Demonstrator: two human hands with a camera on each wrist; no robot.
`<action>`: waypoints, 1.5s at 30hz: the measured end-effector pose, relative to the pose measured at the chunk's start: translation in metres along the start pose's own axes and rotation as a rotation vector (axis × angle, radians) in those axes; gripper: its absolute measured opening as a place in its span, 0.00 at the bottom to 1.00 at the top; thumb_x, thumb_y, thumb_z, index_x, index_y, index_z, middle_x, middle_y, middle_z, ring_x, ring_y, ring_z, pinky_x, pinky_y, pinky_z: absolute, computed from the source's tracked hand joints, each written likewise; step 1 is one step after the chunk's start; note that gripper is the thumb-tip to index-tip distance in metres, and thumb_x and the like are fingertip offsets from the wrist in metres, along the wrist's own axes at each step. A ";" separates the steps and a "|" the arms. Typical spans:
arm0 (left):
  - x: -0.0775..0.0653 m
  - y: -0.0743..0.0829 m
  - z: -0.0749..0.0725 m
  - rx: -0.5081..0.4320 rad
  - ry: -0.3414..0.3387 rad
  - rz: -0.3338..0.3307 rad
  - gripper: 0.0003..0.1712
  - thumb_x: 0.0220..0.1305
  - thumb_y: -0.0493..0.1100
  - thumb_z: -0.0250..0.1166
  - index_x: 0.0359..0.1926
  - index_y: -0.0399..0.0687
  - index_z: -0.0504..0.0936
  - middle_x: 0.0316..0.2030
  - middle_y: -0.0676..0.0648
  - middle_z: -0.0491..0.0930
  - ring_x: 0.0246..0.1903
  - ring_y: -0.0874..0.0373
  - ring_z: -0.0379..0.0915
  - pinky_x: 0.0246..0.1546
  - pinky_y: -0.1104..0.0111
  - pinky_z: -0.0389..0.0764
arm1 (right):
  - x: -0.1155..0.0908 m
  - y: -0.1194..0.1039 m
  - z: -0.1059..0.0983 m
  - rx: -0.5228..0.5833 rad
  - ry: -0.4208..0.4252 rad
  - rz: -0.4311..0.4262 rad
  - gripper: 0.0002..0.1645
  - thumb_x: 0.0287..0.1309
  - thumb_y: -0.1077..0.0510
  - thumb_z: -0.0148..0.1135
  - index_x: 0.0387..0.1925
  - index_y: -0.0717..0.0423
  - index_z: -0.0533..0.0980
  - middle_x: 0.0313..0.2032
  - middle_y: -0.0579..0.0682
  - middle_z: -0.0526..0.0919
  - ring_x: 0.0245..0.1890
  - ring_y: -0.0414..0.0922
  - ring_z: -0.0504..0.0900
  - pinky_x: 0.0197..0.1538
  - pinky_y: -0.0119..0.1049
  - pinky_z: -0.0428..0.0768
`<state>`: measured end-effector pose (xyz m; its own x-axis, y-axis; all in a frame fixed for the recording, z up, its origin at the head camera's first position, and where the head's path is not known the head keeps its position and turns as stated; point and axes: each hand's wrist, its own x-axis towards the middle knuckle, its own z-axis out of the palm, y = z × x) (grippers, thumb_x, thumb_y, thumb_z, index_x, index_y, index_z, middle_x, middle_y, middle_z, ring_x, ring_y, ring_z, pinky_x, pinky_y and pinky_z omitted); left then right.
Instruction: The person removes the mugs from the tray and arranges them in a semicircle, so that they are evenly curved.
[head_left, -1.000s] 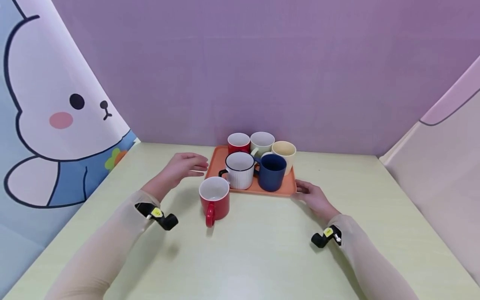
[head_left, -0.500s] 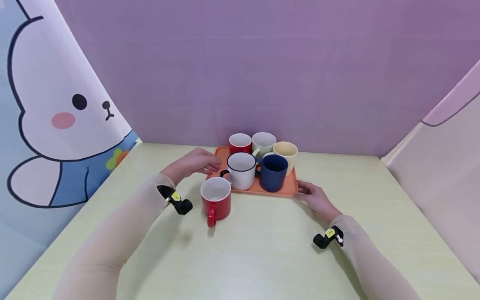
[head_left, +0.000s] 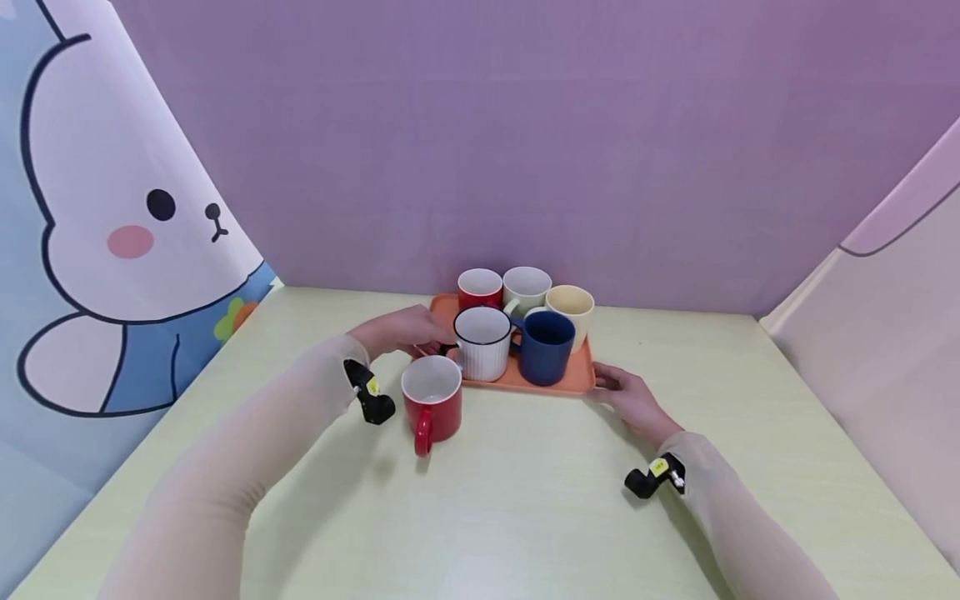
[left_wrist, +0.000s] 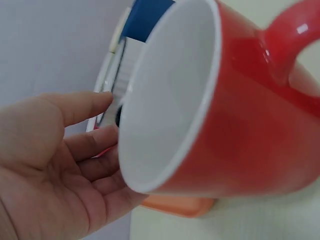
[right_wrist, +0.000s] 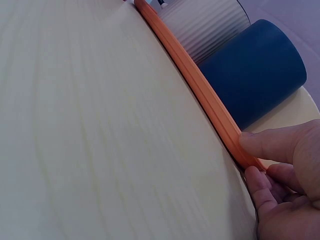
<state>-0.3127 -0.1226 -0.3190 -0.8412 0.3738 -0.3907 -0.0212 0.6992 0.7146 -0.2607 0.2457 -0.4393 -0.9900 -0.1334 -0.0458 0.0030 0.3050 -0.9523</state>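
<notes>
Five mugs are standing upright on a shallow rectangular orange tray [head_left: 580, 369], close to a plain purple backdrop [head_left: 495, 150]. Front row: a ribbed white mug with a black rim [head_left: 483, 357] is sitting left, a matte navy-blue mug [head_left: 545, 357] right, just beside it. Behind, a red mug with a white interior [head_left: 480, 298], a pale greenish-white mug [head_left: 528, 287] and a cream-yellow mug [head_left: 582, 323] are lining up left to right. A sixth, a glossy red mug with a white interior [head_left: 442, 412], is standing on the pale wood-grain worktop [head_left: 525, 508], just in front of the tray's near left corner, its handle pointing toward the person.

The left hand [head_left: 402, 330] is reaching over the tray's left side, fingers bending at the ribbed mug's black handle, a small gap showing between thumb and index finger; the glossy red mug is covering part of the left wrist view, so can't tell whether they are gripping. The right hand [head_left: 626, 402] is pinching the tray's near right corner, thumb pressing the rim, fingers curling at the edge. Both arms are wearing beige sleeves [head_left: 217, 475], with a small black camera at each wrist. A cartoon-print panel [head_left: 97, 208] is hanging left.
</notes>
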 end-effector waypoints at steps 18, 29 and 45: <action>0.011 0.010 0.010 0.048 0.014 -0.019 0.15 0.70 0.43 0.60 0.39 0.35 0.87 0.25 0.49 0.80 0.27 0.56 0.72 0.28 0.71 0.76 | -0.004 -0.001 -0.003 0.013 -0.007 -0.005 0.37 0.63 0.71 0.59 0.70 0.73 0.58 0.61 0.72 0.71 0.61 0.61 0.71 0.49 0.23 0.76; 0.007 0.000 0.004 -0.034 0.053 0.012 0.15 0.71 0.40 0.57 0.37 0.30 0.85 0.23 0.47 0.78 0.22 0.58 0.71 0.27 0.71 0.77 | 0.001 0.006 0.000 0.036 -0.022 -0.022 0.36 0.64 0.71 0.59 0.70 0.74 0.58 0.62 0.73 0.70 0.63 0.63 0.70 0.49 0.22 0.75; -0.009 -0.025 -0.024 -0.276 0.168 0.032 0.19 0.74 0.42 0.57 0.47 0.24 0.81 0.31 0.46 0.84 0.31 0.58 0.79 0.40 0.66 0.83 | 0.006 0.005 -0.001 0.012 -0.014 -0.006 0.37 0.63 0.70 0.60 0.71 0.72 0.59 0.62 0.71 0.71 0.62 0.61 0.71 0.49 0.23 0.76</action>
<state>-0.3179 -0.1585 -0.3197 -0.9207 0.2707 -0.2811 -0.1203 0.4883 0.8643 -0.2670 0.2476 -0.4434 -0.9880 -0.1479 -0.0444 -0.0008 0.2926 -0.9562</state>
